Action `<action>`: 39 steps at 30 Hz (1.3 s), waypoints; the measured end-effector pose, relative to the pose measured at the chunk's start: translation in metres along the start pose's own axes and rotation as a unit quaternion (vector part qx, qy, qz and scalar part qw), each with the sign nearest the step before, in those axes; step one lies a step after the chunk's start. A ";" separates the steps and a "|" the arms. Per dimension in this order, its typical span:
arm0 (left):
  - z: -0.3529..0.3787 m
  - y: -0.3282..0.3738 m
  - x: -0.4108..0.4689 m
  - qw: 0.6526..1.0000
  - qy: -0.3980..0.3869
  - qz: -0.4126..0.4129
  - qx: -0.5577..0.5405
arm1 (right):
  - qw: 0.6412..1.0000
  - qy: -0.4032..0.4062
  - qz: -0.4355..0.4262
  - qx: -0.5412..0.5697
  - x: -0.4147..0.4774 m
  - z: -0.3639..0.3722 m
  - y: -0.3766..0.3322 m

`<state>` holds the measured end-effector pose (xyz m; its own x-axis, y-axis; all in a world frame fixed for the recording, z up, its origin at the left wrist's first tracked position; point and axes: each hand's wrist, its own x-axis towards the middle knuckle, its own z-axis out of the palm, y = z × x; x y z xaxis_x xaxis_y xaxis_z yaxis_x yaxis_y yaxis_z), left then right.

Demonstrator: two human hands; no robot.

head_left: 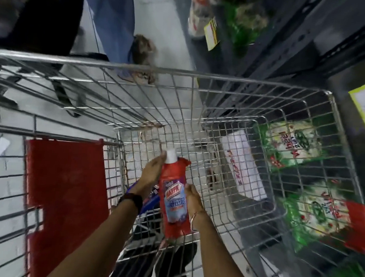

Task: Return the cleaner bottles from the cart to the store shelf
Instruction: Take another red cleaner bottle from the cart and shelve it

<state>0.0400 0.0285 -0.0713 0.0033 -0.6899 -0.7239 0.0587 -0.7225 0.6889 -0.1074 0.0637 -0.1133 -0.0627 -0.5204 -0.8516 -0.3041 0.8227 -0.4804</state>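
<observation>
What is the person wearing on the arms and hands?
Both forearms are bare, with no sleeves showing and no gloves. The left wrist carries a dark watch or band. The right wrist has a thin, gold-coloured bangle.

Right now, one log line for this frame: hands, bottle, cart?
left hand: on bottle neck | right hand: on bottle side | red cleaner bottle: held over cart, white cap away | cart: basket looks nearly empty

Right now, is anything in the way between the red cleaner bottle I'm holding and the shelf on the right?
Yes: the cart's wire side wall stands between the red cleaner bottle and the shelf. Both hands hold the bottle inside the basket, so it probably has to be lifted over the rim first.
</observation>
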 end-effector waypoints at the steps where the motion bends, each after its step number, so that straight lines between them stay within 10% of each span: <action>1: 0.001 0.008 -0.004 1.000 0.010 -0.006 0.010 | 1.000 0.002 -0.002 -0.001 -0.002 -0.002 -0.004; 13: 0.050 0.197 -0.078 0.983 -0.047 0.173 0.031 | 0.970 0.032 -0.208 0.120 -0.149 -0.100 -0.138; 23: 0.103 0.376 -0.231 0.919 -0.125 0.371 0.049 | 0.853 0.116 -0.486 0.151 -0.316 -0.165 -0.216; 39: 0.153 0.394 -0.338 0.876 -0.192 0.442 0.021 | 0.782 0.231 -0.561 0.139 -0.399 -0.206 -0.191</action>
<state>-0.0909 -0.0296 0.4507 -0.3085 -0.9386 0.1548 0.1656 0.1073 0.9803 -0.2198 0.0676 0.3613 -0.2616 -0.9249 0.2760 -0.1993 -0.2280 -0.9530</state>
